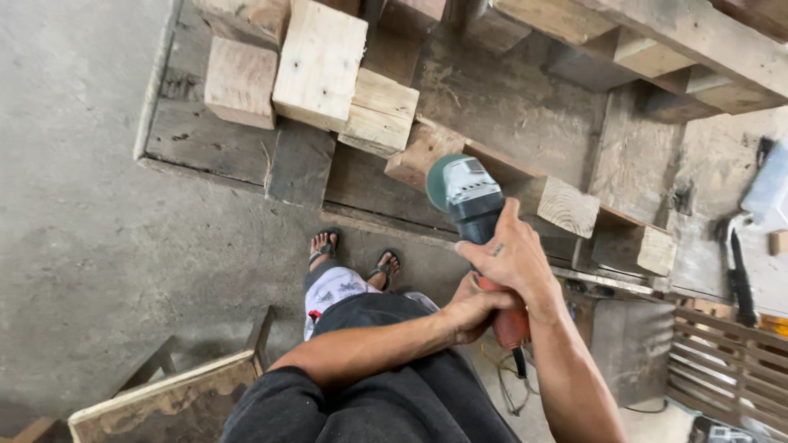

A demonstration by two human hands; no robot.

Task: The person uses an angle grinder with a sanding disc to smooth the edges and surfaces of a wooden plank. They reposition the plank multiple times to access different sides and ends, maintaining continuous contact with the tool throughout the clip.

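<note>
I hold an angle grinder (474, 207) with a grey-green head and an orange rear grip in both hands. My right hand (510, 258) wraps the dark body just behind the head. My left hand (474, 310) grips the orange rear end, where a black cord (519, 365) hangs down. The grinder's disc end points toward a long wooden beam (501, 182) lying on dark boards.
Several pale wood blocks (320, 61) lie on the dark plank platform (213, 139). My sandalled feet (355, 261) stand on the concrete floor (90, 246). A wooden crate edge (164, 398) is lower left. A hammer-like tool (739, 271) and slatted pallet (726, 369) lie right.
</note>
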